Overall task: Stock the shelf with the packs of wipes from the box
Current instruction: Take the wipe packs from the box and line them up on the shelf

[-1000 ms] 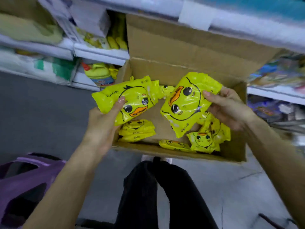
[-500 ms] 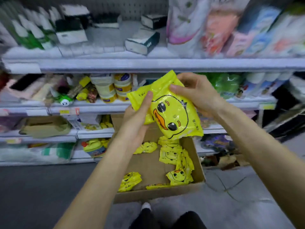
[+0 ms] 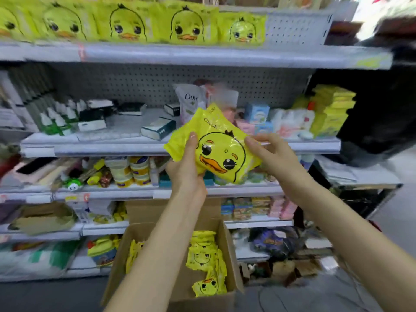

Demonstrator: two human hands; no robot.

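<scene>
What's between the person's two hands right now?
In the head view, a yellow duck wipes pack sits between the left hand and right hand, gripped by both.

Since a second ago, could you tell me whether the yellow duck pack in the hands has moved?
Yes. The yellow duck pack has gone up: it was just above the cardboard box, and is now level with the upper shelves, well above it.

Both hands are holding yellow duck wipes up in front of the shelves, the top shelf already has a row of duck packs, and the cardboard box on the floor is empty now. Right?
Not quite: the head view shows the cardboard box is not empty; several duck packs still lie in it. The rest holds: the left hand and right hand hold yellow duck wipes, and the top shelf carries a row of duck packs.
</scene>
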